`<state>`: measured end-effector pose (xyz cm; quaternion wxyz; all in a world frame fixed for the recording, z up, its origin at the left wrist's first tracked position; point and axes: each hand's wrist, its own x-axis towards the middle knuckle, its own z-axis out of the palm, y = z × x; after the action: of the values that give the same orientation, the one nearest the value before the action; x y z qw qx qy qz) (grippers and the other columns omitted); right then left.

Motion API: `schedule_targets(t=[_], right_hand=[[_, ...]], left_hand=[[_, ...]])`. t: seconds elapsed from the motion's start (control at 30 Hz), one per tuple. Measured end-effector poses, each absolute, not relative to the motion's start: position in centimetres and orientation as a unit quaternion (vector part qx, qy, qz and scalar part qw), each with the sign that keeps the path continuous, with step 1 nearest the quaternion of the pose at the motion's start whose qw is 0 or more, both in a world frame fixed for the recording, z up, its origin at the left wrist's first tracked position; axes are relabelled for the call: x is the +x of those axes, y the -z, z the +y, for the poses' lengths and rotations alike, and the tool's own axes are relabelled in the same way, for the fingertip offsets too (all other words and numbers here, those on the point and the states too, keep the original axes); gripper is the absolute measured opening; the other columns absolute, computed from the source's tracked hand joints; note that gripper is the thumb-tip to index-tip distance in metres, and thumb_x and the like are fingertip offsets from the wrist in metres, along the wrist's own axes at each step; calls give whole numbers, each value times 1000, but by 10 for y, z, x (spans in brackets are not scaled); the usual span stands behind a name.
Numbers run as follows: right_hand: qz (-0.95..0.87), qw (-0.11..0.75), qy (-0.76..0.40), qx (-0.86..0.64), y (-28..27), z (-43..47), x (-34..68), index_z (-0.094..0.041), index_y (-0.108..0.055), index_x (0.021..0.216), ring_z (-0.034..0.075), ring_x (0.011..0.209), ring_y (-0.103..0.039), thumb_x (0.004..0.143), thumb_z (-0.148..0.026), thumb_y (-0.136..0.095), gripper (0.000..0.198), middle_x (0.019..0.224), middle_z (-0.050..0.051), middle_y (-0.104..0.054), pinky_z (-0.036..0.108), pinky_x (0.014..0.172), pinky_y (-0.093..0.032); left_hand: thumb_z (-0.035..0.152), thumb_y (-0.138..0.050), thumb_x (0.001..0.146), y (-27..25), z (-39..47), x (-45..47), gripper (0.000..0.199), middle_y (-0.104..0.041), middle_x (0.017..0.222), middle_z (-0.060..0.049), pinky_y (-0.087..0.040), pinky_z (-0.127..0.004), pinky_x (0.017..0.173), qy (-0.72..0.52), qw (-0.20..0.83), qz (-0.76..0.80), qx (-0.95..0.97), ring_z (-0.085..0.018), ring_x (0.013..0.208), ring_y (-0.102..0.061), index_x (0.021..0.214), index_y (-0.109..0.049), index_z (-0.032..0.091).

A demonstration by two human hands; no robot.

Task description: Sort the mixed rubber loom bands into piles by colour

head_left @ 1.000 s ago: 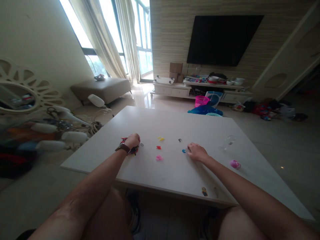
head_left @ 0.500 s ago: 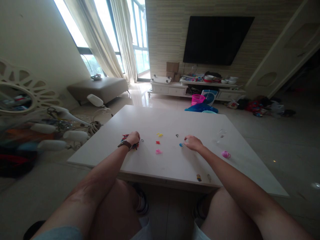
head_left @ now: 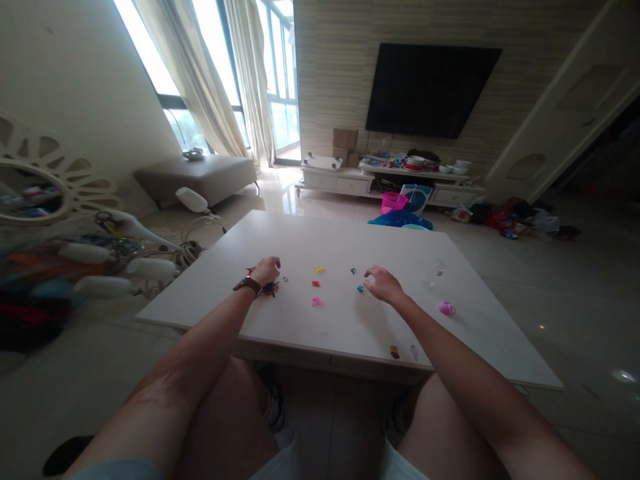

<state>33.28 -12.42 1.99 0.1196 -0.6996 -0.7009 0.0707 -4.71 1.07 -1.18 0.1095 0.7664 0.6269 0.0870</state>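
My left hand (head_left: 266,271), with a dark watch (head_left: 249,286) on the wrist, is over a pile of small multicoloured bands (head_left: 271,289) on the table's left part. Its fingers are bent together, and anything between them is too small to make out. My right hand (head_left: 384,284) hovers by a small blue cluster (head_left: 360,289), its thumb and fingers slightly apart with nothing visible in them. Between my hands lie a yellow cluster (head_left: 319,269), a red cluster (head_left: 315,284) and a pink cluster (head_left: 317,301). A small black cluster (head_left: 353,271) lies behind the blue one.
A dark ring (head_left: 285,279) lies right of my left hand. On the white table's (head_left: 330,237) right are a clear plastic container (head_left: 440,268) and a pink-purple object (head_left: 447,308). A small yellow-brown figure (head_left: 395,351) lies near the front edge. White lamp heads (head_left: 150,268) stand at left.
My left hand has risen slightly off the pile, and more of the bands show below it. My right hand's fingers have parted a little beside the blue cluster. The view has shifted slightly.
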Motion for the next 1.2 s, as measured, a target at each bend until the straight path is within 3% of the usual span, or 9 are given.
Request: schedule_targets(t=[0.37,0.63,1.0,1.2], right_hand=[[-725,122,-78,-674,-19,-126,324,-22,-70,101,23,111,-61,90,-29,-58,19,118,8,-68,31,90,-47],[-768,132,-96,-619,-10,-129,331,-19,-69,106,23,115,-60,89,-24,-60,21,122,10,-66,34,103,-44],[-802,160,-70,-571,-2,-130,319,-17,-57,135,26,125,-55,88,-20,-57,47,133,13,-63,42,109,-44],[-818,162,-52,-549,-21,-137,312,-20,-54,139,27,126,-54,89,-20,-56,50,136,11,-62,45,109,-42]], left_hand=[[6,-67,67,-22,11,-45,25,-74,85,-6,-50,-22,66,-193,199,636,720,-15,73,-66,91,-71,14],[11,-70,65,-31,3,-27,17,-74,82,-6,-50,-22,62,-244,233,572,748,-14,69,-64,82,-70,13],[16,-72,68,-41,-12,-12,15,-71,77,-4,-48,-24,61,-247,296,500,775,-15,69,-64,82,-69,14],[17,-73,68,-40,-18,4,16,-72,81,-6,-48,-24,60,-255,311,466,788,-14,69,-63,84,-70,14]])
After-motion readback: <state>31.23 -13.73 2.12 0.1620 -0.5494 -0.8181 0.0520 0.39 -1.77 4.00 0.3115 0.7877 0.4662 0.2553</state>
